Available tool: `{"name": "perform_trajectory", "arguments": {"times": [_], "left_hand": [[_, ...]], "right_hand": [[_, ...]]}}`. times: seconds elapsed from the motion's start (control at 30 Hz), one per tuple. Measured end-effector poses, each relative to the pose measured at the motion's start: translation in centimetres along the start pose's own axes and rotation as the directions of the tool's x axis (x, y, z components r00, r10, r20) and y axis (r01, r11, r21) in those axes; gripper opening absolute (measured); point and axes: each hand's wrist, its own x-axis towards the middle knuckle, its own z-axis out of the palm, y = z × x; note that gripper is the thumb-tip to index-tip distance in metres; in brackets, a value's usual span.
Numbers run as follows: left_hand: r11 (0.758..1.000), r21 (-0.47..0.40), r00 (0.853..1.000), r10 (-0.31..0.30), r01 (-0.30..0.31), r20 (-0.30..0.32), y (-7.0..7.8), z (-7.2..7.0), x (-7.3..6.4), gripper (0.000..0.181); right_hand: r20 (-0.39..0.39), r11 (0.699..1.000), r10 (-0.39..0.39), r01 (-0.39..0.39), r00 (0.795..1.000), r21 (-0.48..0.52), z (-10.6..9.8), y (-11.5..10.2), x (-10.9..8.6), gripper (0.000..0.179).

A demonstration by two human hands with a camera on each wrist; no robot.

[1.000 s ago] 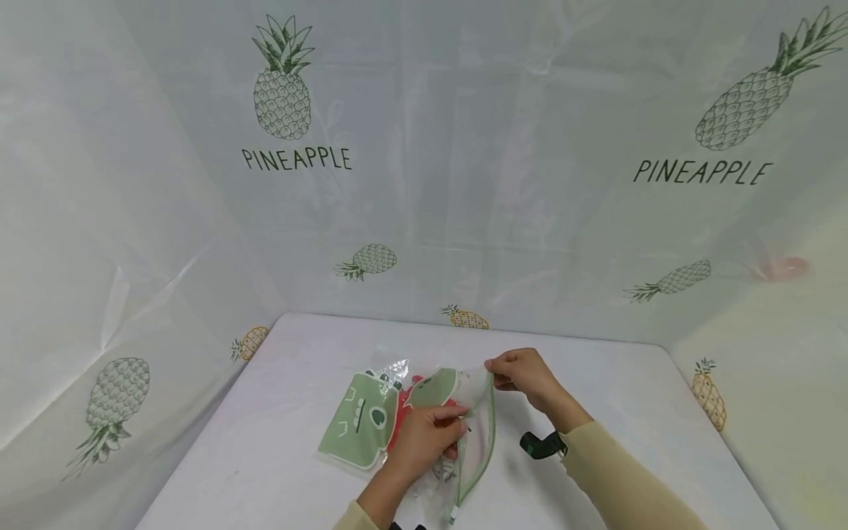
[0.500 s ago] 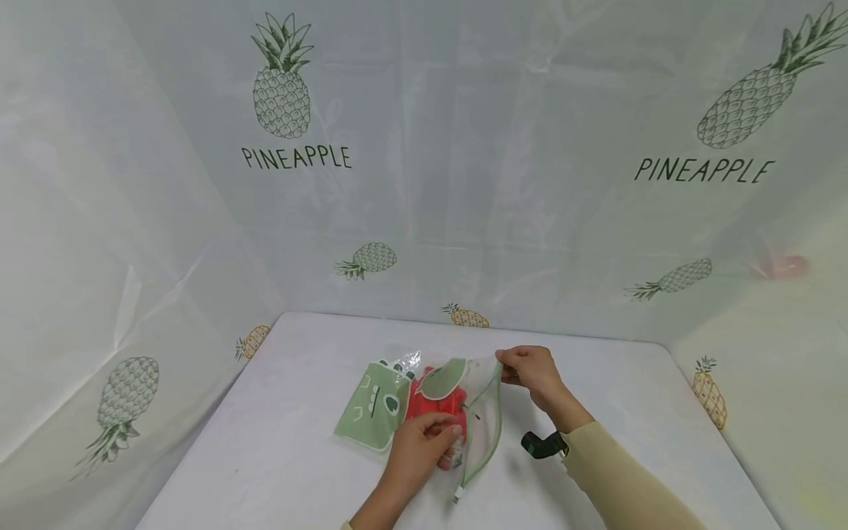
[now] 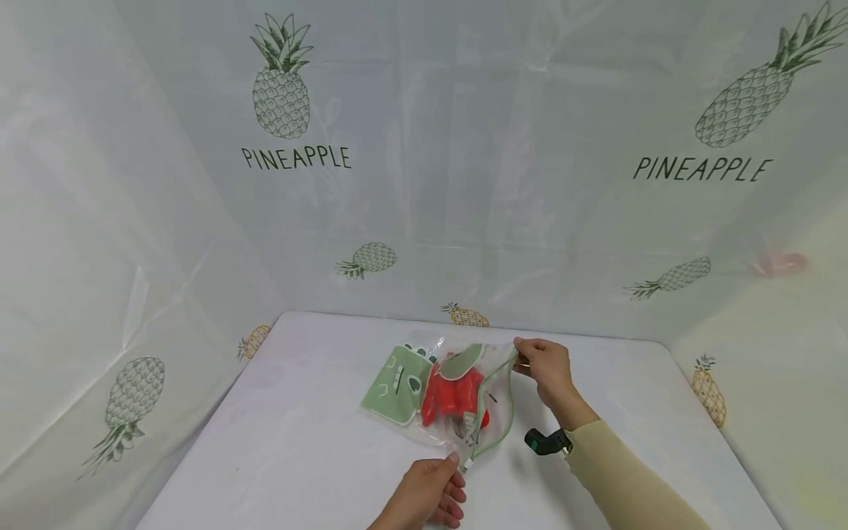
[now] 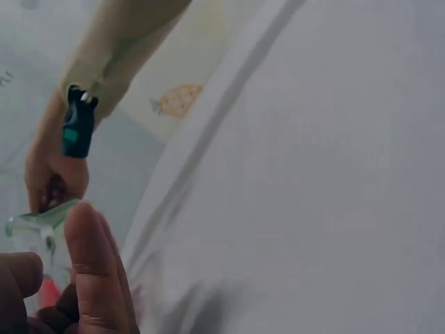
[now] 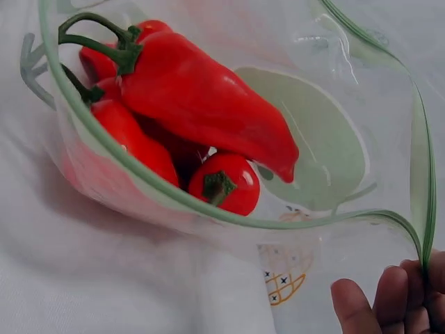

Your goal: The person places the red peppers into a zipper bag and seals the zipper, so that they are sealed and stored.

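Observation:
A clear zip bag point(image 3: 433, 430) with green print and a green-edged mouth lies on the table, its mouth gaping. Inside it are several red peppers point(image 5: 201, 97) with green stems, seen through the mouth in the right wrist view. My right hand point(image 3: 546, 368) pinches the far corner of the mouth and holds it up. My left hand point(image 3: 427, 489) is at the near corner, beside the white zipper slider point(image 3: 467, 464). In the left wrist view, the left thumb point(image 4: 21, 275) and forefinger point(image 4: 97, 271) stand apart with nothing visible between them.
The white table point(image 3: 278, 442) ends at a back edge, where a pineapple-printed curtain point(image 3: 424, 184) hangs behind and along the sides. A black device point(image 3: 546, 443) is strapped at the right wrist.
The bag has shifted right and away from me with the right hand. My left hand has left the bag's middle edge and moved down to its near corner, uncovering the peppers.

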Motion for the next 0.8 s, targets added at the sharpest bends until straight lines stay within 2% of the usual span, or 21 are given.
{"name": "perform_trajectory", "arguments": {"times": [0.1,0.17,0.23,0.37,0.6,0.8], "left_hand": [[0.999,-0.038,0.997,-0.037,0.040,0.066,-0.2,0.6,-0.1,0.053],[0.994,-0.103,0.995,-0.020,0.030,0.096,-0.3,0.9,-0.1,0.051],[0.986,-0.166,0.995,0.008,0.008,0.097,-0.2,1.2,0.1,0.045],[0.974,-0.224,0.998,0.048,-0.039,0.034,0.2,1.5,0.8,0.039],[0.978,-0.202,0.998,0.047,-0.052,-0.033,0.8,1.1,1.9,0.033],[0.964,-0.223,0.987,0.128,-0.148,-0.101,1.4,0.1,2.9,0.020]], "right_hand": [[-0.013,1.000,-0.008,0.008,1.000,0.003,-0.2,0.0,0.0,0.036],[-0.024,1.000,-0.014,0.014,1.000,0.001,-0.4,0.2,-0.1,0.036],[-0.040,1.000,-0.018,0.018,0.999,0.002,-0.7,0.4,-0.2,0.036],[-0.069,1.000,-0.012,0.013,0.998,0.011,-2.0,1.0,-0.6,0.039],[-0.105,1.000,0.014,-0.013,0.994,0.011,-4.7,2.0,-1.8,0.043],[-0.137,0.999,0.031,-0.033,0.990,-0.012,-6.4,3.0,-3.3,0.042]]}}
